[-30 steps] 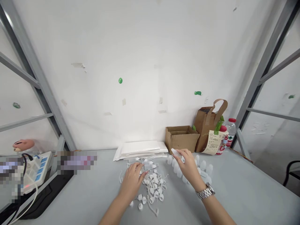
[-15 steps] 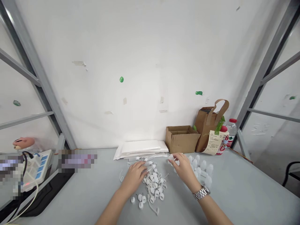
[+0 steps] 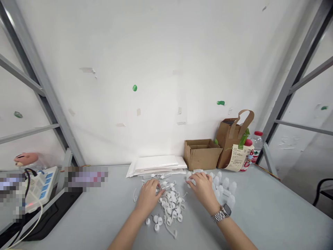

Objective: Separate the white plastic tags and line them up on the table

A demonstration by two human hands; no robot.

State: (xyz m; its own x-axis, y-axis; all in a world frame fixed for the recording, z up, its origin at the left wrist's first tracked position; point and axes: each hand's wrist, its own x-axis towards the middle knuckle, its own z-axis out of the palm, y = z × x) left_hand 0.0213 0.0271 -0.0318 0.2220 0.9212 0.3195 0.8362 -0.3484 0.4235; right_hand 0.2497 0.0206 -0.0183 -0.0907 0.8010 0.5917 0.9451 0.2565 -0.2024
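Note:
My left hand [image 3: 148,195] bends its fingers and thumb around something pale that they largely hide, beside a clear plastic piece [image 3: 166,186] at the top of a pile of white caps [image 3: 171,205] with curled white tubes. Farther right, my right hand [image 3: 203,187], a metal-banded watch [image 3: 221,212] on its wrist, has its fingertips closed on a translucent plastic bottle [image 3: 188,176]. More translucent bottles [image 3: 225,184] stand or lie on the grey table just right of that hand. A few loose white caps [image 3: 156,227] lie nearest to me.
White envelopes [image 3: 158,163] lie stacked against the wall. An open cardboard box [image 3: 203,156], a brown paper bag [image 3: 226,139] and a red-capped bottle [image 3: 257,142] stand at the back right. A power strip [image 3: 45,187] and a black flat object [image 3: 52,215] are at left.
My left hand has shifted slightly toward me, its thumb now farther from the fingertips. My right wrist has turned, showing the watch face, while its fingers stay near the same bottle.

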